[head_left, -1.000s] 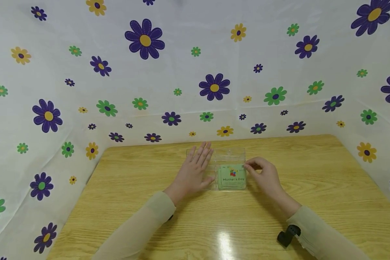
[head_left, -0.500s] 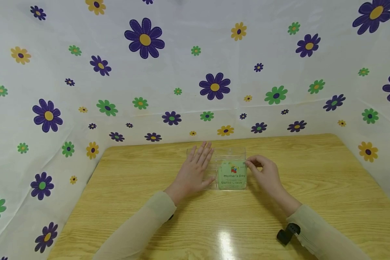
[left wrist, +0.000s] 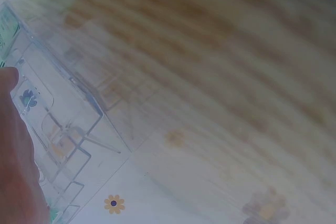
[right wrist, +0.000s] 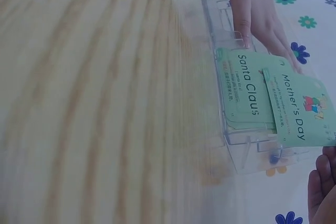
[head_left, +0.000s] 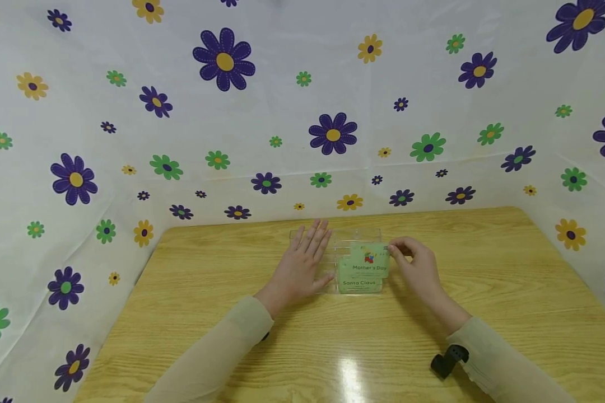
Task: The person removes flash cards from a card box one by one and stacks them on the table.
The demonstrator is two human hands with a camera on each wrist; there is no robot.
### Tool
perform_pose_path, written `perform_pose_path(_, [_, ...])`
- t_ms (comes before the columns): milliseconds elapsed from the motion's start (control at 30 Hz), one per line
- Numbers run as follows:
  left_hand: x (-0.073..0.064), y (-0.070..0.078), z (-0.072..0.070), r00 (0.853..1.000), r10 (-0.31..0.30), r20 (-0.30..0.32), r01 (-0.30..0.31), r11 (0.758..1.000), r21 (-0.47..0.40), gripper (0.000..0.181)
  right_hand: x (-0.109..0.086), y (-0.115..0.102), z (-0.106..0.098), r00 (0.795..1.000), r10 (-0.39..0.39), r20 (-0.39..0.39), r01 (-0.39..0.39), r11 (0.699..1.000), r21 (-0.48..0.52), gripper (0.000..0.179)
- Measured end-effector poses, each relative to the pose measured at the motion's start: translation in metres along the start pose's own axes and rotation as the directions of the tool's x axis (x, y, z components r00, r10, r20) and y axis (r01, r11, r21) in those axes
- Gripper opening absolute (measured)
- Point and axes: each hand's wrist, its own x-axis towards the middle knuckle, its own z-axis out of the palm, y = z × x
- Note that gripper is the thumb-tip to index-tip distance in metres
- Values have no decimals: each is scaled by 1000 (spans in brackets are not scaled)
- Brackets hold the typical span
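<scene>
A green flashcard printed "Mother's Day" (head_left: 370, 261) is pinched at its right edge by my right hand (head_left: 418, 274). Beneath it, a second green card reading "Santa Claus" (head_left: 359, 284) lies in the right part of a clear plastic card holder (head_left: 370, 234). In the right wrist view the raised Mother's Day card (right wrist: 302, 103) slants out over the holder's end and covers part of the Santa Claus card (right wrist: 241, 87). My left hand (head_left: 298, 268) rests with straight, slightly spread fingers over the holder's left part. Its thumb also shows beside the clear plastic (left wrist: 79, 87) in the left wrist view.
The holder lies on a wood-grain table (head_left: 222, 336) near its back edge. A white sheet with printed flowers (head_left: 282, 84) rises behind and at both sides. A black strap device (head_left: 448, 361) sits at my right sleeve.
My right hand has drawn the Mother's Day card up and to the right out of the holder, uncovering the Santa Claus card. The left hand has stayed in place.
</scene>
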Motion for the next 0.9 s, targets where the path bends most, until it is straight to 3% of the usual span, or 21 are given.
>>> perform_pose_path(433, [0,0,-3,1000,-1,17,0,998,59,101,2,5,-12,999,34,-41,-32,998,59,16])
perform_pose_path(900, [0,0,-1,1000,-3,8,2,998,64,100,0,12,-23,995,75,-66,-70,995,71,20])
